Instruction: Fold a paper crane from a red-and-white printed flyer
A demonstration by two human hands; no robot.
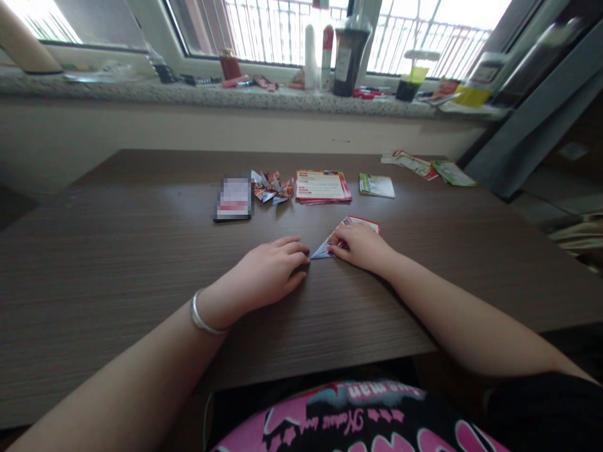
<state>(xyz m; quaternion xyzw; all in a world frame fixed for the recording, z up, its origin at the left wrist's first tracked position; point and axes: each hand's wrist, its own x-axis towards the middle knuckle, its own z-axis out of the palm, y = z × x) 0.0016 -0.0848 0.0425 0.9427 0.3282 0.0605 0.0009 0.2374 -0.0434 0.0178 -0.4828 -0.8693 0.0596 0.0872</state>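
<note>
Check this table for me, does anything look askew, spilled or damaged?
No visible spill or damage stands out. The loose papers at the back right of the table look askew, spread at uneven angles, while the red-edged stack lies neater.

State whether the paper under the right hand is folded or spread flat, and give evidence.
Folded: the paper has slanted edges meeting in a sharp point beside the left hand.

The right hand [362, 246] rests on folded paper [325, 250] beside the left hand [273, 271].
</note>
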